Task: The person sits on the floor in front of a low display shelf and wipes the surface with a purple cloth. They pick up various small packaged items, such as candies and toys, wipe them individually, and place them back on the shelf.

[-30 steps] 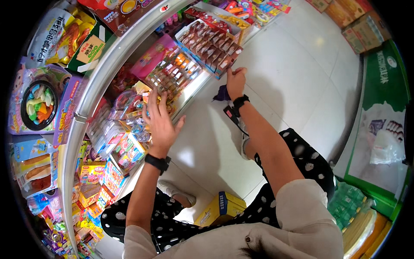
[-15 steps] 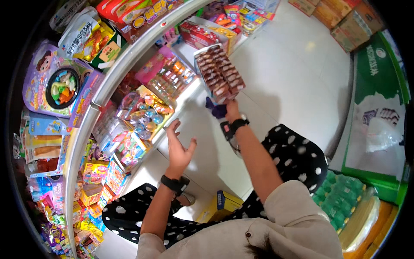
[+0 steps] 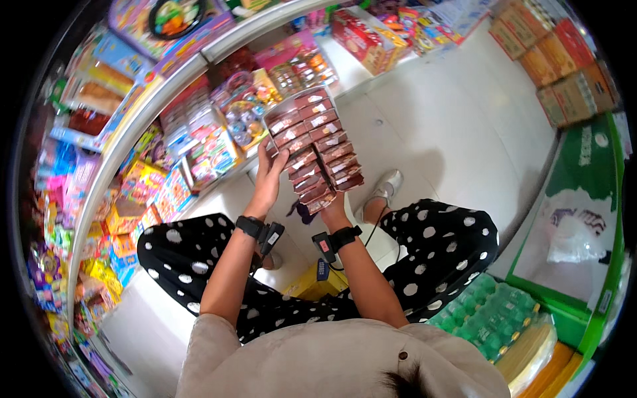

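Observation:
An open-topped display box (image 3: 271, 118) filled with two rows of brown-wrapped snack packs (image 3: 318, 142) is held up in front of me. My right hand (image 3: 334, 209) grips it from below at its near end; most of those fingers are hidden under the box. At the box's left side, my left hand (image 3: 267, 179) holds the edge, thumb over the top. A crumpled dark purple cloth (image 3: 303, 212) hangs by my right hand, under the box's near corner. How it is held cannot be made out.
A curved shelf (image 3: 133, 113) of colourful toys and sweets runs along the left. Cartons (image 3: 577, 93) are stacked at the far right, above a green-framed cabinet (image 3: 584, 245). Wrapped green bottles (image 3: 488, 315) stand by my right knee. A yellow box (image 3: 315, 283) lies between my legs.
The snack box has come nearer to me and lower, its top now facing me more. My left hand, free and spread before, has taken hold of its left side.

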A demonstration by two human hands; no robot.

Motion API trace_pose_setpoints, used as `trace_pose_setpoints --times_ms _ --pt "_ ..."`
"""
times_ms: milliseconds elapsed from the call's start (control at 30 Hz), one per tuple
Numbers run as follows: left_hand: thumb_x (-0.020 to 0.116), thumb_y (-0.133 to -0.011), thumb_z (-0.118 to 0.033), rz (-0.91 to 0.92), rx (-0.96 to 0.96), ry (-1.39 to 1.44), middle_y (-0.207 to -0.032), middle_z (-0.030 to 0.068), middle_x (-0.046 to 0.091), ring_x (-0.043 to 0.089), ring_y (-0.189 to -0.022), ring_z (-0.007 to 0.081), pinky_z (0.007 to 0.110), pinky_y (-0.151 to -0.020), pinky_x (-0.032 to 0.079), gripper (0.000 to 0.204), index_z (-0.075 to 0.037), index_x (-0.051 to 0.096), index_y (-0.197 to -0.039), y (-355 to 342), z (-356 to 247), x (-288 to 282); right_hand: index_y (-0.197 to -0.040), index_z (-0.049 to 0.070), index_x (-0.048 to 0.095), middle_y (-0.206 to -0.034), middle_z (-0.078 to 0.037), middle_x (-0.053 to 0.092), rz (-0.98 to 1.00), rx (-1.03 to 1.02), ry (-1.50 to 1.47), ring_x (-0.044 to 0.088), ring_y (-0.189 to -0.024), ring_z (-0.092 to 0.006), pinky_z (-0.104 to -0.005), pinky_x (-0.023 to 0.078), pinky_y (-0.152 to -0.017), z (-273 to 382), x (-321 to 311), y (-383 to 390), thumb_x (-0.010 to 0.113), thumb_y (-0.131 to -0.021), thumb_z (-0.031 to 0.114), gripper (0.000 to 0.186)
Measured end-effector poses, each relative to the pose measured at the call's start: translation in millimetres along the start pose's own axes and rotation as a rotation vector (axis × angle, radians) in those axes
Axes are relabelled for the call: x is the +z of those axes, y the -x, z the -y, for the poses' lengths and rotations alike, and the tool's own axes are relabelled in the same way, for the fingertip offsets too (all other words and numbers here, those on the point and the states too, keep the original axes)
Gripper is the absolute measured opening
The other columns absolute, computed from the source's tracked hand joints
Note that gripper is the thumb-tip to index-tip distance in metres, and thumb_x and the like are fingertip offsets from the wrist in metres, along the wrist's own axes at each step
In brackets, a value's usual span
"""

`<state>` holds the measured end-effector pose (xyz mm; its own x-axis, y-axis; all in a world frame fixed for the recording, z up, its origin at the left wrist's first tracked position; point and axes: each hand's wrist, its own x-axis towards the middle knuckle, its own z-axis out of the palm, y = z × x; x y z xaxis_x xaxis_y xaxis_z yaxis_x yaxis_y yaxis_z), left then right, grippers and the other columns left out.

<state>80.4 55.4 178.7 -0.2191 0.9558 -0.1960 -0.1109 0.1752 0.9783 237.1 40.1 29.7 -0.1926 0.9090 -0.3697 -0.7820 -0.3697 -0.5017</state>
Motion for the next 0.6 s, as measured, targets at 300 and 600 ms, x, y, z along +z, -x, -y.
trace_pose_setpoints --times_ms 300,600 --pt "0.087 -0.076 -0.018 -0.403 0.49 -0.677 -0.123 0.0159 0.051 0.053 -0.119 0.0324 0.042 -0.094 0.048 0.075 -0.005 0.046 -0.137 19 13 -55 -0.129 0.012 0.051 -0.119 -0.005 0.063 -0.165 0.088 0.16 0.064 -0.107 -0.022 -0.0389 0.056 -0.088 -39 -10 35 0.048 -0.105 0.029 0.03" --pt "0.079 -0.075 -0.004 -0.263 0.422 -0.864 -0.092 0.0093 0.059 0.062 -0.086 0.0326 0.042 -0.076 0.05 0.013 -0.006 0.07 -0.083 23 96 -97 -0.138 0.003 0.05 -0.129 -0.01 0.06 -0.221 0.185 0.675 0.06 -0.11 -0.0248 -0.0364 0.047 -0.095 -99 -112 11 0.065 -0.096 0.018 0.046"
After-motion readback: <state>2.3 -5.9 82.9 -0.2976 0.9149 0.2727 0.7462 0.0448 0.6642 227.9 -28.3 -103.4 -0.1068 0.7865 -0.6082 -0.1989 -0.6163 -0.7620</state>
